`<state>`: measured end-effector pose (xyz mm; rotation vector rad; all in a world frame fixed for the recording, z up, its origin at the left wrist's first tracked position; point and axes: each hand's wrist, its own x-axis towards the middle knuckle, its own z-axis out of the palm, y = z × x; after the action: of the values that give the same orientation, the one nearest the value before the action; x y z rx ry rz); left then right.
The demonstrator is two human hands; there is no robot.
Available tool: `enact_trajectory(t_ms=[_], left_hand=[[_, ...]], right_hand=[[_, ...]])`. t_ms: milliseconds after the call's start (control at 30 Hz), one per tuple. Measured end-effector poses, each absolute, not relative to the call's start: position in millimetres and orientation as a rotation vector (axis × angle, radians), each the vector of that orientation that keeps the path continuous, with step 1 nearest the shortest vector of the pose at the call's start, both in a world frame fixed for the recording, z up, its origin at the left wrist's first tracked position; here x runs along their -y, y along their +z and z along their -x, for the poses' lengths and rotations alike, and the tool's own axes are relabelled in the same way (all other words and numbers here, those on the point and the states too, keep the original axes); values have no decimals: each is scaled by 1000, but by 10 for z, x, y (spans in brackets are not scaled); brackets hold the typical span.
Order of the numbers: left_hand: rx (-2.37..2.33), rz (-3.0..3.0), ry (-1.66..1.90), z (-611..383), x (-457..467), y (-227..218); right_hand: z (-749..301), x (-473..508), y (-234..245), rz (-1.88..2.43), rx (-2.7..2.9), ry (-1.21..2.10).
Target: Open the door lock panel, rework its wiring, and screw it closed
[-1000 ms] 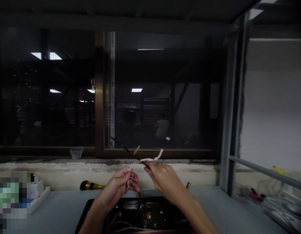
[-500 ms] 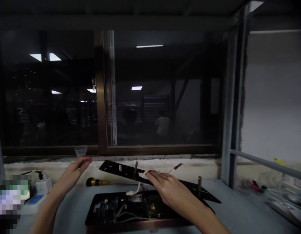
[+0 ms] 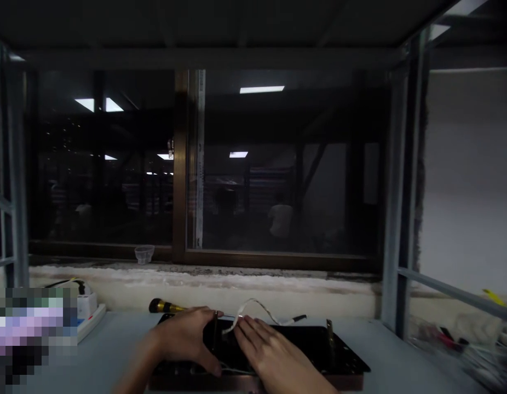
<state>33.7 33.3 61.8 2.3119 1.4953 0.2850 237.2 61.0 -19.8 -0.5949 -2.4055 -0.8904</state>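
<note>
1. Now the black plate (image 3: pixel 306 342) lies over the casing (image 3: pixel 204 382); whether fastened cannot be told.
2. Left hand (image 3: pixel 184 332): thumb and fingers spread over the plate, no firm grip visible.
3. Right hand (image 3: pixel 274 353): laid flat, fingertips by the white cable (image 3: pixel 253 300), its dark end loose outside.

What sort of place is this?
Probably an indoor workbench, perhaps in a dorm or shared workshop: a table below a dark window, metal posts at its sides, and what looks like a screwdriver lying on it.
</note>
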Motion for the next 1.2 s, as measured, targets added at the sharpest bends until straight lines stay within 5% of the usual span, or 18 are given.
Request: enact_trajectory(t_ms=[367,1200], left_hand=[[-1640,-2326,522,-319,-232,292],[-1441,-2335,563,-331,-200,311]], right_hand=[[-2749,-356,398,1131,2661,339],[-3061,-629,163,1128,2548,365]])
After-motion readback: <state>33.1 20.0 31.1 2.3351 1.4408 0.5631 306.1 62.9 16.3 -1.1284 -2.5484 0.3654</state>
